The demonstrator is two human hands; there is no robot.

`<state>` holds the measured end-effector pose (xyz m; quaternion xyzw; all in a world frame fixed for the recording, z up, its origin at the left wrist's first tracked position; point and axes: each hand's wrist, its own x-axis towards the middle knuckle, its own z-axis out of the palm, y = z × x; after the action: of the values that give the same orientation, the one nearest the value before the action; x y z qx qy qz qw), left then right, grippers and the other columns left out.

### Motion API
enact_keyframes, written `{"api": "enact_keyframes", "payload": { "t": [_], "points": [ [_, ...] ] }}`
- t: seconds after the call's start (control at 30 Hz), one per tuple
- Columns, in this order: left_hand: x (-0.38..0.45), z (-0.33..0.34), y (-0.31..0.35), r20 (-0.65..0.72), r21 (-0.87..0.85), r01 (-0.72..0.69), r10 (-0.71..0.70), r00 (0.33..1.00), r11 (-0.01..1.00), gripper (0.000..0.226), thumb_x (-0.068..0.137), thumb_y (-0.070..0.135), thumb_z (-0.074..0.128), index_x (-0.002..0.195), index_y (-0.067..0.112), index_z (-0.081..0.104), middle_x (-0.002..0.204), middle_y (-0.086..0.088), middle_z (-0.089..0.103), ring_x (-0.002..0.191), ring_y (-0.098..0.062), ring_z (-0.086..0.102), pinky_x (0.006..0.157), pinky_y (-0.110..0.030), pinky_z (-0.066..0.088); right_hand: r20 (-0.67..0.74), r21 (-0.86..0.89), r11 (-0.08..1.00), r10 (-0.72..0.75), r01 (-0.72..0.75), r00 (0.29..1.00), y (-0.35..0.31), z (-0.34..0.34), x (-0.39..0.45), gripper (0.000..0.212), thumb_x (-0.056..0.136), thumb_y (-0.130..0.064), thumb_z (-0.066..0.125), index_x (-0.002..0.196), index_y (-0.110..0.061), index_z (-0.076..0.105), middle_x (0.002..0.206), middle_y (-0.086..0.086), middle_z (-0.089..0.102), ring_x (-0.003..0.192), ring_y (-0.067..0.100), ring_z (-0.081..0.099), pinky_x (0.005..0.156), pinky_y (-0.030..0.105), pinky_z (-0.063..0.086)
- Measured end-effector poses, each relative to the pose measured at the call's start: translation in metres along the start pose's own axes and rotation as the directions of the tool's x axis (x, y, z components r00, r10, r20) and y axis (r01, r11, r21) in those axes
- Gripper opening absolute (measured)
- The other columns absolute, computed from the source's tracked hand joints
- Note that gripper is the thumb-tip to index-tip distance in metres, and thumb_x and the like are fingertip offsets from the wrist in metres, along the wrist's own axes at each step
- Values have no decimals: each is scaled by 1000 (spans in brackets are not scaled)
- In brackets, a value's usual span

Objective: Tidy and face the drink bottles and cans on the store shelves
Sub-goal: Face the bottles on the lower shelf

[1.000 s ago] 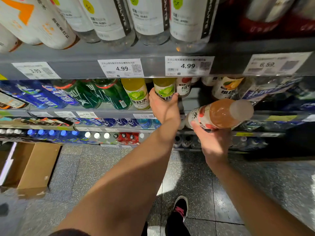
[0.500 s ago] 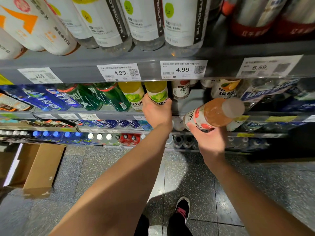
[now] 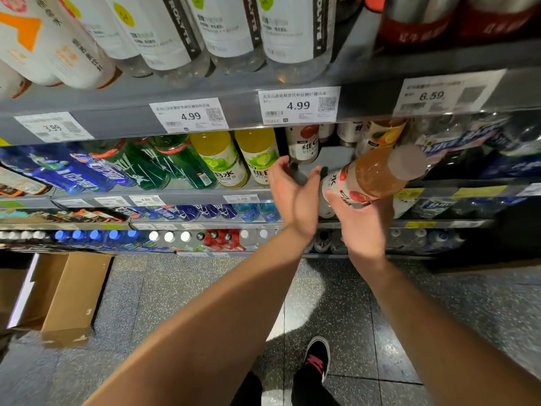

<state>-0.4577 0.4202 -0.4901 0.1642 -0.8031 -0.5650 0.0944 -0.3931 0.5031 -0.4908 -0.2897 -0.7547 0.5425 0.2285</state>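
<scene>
My right hand [image 3: 361,221] grips the base of a peach-coloured drink bottle [image 3: 374,175] with a white cap, tilted cap-up to the right in front of the middle shelf. My left hand [image 3: 294,190] hangs open just left of that bottle, palm turned toward it, holding nothing. Two yellow lime bottles [image 3: 257,156] stand on the shelf to the left of my left hand. A red-and-white labelled bottle [image 3: 303,143] stands further back behind a gap in the row.
Green bottles [image 3: 175,162] and blue bottles [image 3: 58,171] fill the shelf to the left. Large white-labelled bottles [image 3: 222,30] line the top shelf above the price tags [image 3: 298,106]. A cardboard box [image 3: 70,294] lies on the floor at left. My shoe [image 3: 317,356] is below.
My left hand has let go of the right-hand yellow lime bottle and moved right toward the peach bottle, now open. The right hand still holds the peach bottle in about the same place.
</scene>
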Motion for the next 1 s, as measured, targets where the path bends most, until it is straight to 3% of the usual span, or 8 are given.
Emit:
{"api": "enact_keyframes", "payload": {
  "t": [0.1, 0.2, 0.33, 0.43, 0.63, 0.77, 0.9, 1.0],
  "points": [
    [11, 22, 4, 37, 26, 4, -5, 999, 1000, 80, 76, 23, 86, 142, 8, 43, 140, -8, 52, 130, -21, 50, 113, -33, 37, 21, 2, 998, 58, -58, 998, 12, 0, 6, 74, 65, -52, 87, 120, -9, 60, 115, -2, 69, 101, 2, 64, 95, 14, 46],
    [21, 41, 9, -7, 51, 34, -34, 999, 998, 90, 76, 24, 86, 147, 2, 36, 149, -14, 45, 142, -27, 38, 117, -31, 25, -17, -39, 999, 0, 0, 1000, 22, -3, 7, 70, 66, -50, 86, 116, -8, 62, 115, 0, 69, 103, 6, 63, 94, 5, 40],
    [36, 57, 14, -117, 81, 71, -62, 991, 994, 84, 71, 27, 89, 136, -3, 45, 138, -19, 52, 134, -31, 45, 108, -35, 32, -18, 7, 1000, -2, 2, 1000, 29, -14, 7, 55, 71, -40, 87, 110, -10, 65, 105, -5, 72, 98, -4, 66, 93, 19, 52],
    [45, 66, 18, -163, 55, 132, -121, 979, 990, 72, 73, 18, 85, 131, -3, 47, 132, -21, 54, 127, -34, 50, 104, -37, 38, 5, 52, 997, -55, 55, 998, 37, -19, 7, 52, 71, -25, 90, 104, 5, 63, 99, -8, 68, 94, -16, 62, 86, 11, 50],
    [51, 64, 17, -161, 49, 134, -125, 979, 990, 58, 68, 20, 84, 115, 4, 54, 115, -18, 64, 109, -34, 61, 90, -33, 45, 142, 108, 983, 130, -146, 981, 41, -19, 12, 74, 70, -50, 84, 121, 0, 61, 110, 6, 71, 98, 10, 70, 82, 19, 57],
    [39, 41, 3, -68, 30, 57, -55, 996, 998, 53, 68, 17, 84, 110, 6, 53, 104, -7, 63, 95, -24, 61, 81, -23, 41, -5, -26, 995, -99, 99, 995, 19, -7, 10, 55, 70, -36, 87, 107, -1, 67, 106, 1, 72, 96, 3, 67, 92, 20, 53],
    [29, 20, -2, 5, 42, 53, -53, 999, 998, 59, 66, 18, 81, 118, 16, 53, 108, -1, 67, 97, -18, 63, 87, -24, 48, -15, -106, 990, -91, 89, 996, 1, 18, 25, 77, 67, -62, 76, 113, -2, 64, 103, 7, 73, 93, 16, 71, 84, 28, 56],
    [27, 8, -3, 72, 44, 53, -56, 996, 998, 63, 67, 17, 83, 121, 17, 52, 111, 1, 68, 98, -14, 63, 84, -19, 45, -22, -204, 959, -206, 197, 978, -5, 30, 34, 71, 70, -49, 78, 115, 2, 59, 103, 12, 70, 92, 18, 69, 84, 20, 53]
  ]
}}
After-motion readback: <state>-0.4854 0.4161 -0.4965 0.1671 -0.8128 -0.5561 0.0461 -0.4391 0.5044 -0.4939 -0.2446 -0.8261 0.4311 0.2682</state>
